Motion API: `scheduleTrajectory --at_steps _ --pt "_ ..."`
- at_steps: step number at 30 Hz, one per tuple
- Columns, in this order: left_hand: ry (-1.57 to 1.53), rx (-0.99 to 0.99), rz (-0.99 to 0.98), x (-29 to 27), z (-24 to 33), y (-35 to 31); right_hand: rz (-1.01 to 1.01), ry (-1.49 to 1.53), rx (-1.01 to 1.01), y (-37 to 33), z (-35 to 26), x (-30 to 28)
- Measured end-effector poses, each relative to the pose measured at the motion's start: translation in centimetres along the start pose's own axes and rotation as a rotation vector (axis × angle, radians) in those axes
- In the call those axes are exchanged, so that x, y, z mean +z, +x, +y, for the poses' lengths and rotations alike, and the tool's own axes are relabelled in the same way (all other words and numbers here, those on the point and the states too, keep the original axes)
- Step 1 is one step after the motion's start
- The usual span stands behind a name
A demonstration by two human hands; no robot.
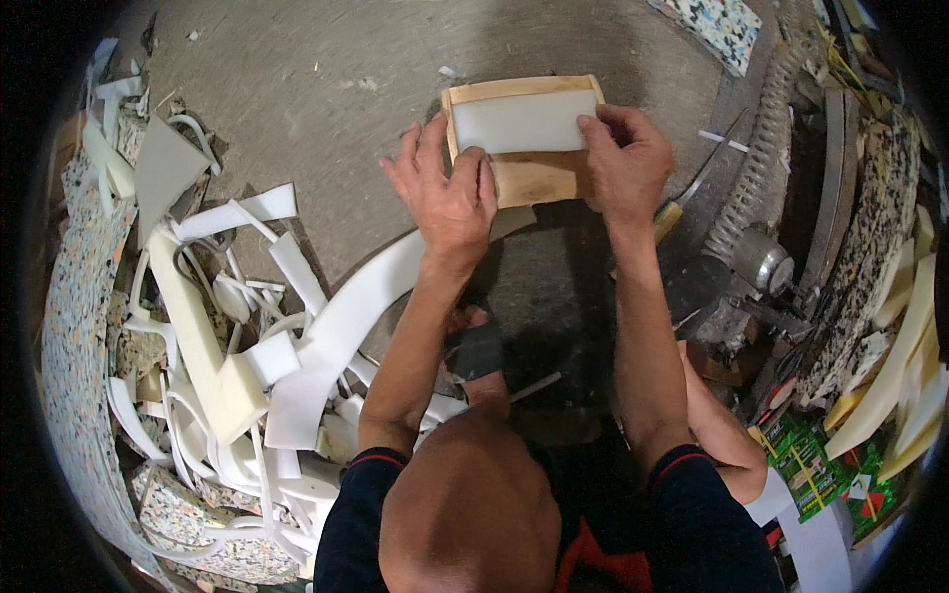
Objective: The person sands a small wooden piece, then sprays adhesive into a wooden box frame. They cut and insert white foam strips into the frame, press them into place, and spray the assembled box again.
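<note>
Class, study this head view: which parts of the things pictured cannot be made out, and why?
In the head view:
Pale wooden box-like frame: left and right sides partly covered by the left hand and right hand.
White rectangular panel: whatever lies beneath is hidden by the panel itself.
Long curved white foam strip: a stretch is hidden where the left hand's wrist crosses it.
Multicoloured speckled foam slab: cut off by the top edge.

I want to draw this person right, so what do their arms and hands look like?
The left hand and right hand are bare, with no gloves or watch showing. The forearms are uncovered too. Short, dark cloth sleeves cover the upper arms, each with a thin red trim line around its edge.
</note>
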State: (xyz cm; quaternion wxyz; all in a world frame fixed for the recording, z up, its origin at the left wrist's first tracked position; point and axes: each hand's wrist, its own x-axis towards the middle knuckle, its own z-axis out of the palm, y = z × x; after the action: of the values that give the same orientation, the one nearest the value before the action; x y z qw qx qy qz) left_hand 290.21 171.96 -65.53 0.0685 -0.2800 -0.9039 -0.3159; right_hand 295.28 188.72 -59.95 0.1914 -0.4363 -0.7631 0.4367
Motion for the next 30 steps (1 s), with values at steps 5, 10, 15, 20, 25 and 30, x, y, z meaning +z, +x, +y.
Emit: scheduleTrajectory --at_steps 5,10,15,20,25,30 --pt "0.105 0.019 -0.116 -1.2 0.6 0.5 0.080 -0.145 -0.103 0.1 0.5 0.6" --pt "0.064 0.170 -0.164 -3.0 2.1 2.2 0.070 -0.210 -0.138 0.2 1.0 0.9" --pt "-0.091 0.355 -0.351 -0.7 3.3 3.9 0.119 -0.390 -0.214 0.2 0.9 1.3" --pt "-0.035 0.460 -0.388 1.1 3.7 3.3 0.159 -0.469 -0.230 0.3 1.2 1.6" --pt "0.002 0.454 -0.358 1.8 4.1 3.0 0.217 -0.431 -0.290 0.6 1.8 1.5" --pt "0.001 0.419 -0.236 2.7 3.7 3.0 0.227 -0.185 -0.258 -1.0 2.0 -1.0"
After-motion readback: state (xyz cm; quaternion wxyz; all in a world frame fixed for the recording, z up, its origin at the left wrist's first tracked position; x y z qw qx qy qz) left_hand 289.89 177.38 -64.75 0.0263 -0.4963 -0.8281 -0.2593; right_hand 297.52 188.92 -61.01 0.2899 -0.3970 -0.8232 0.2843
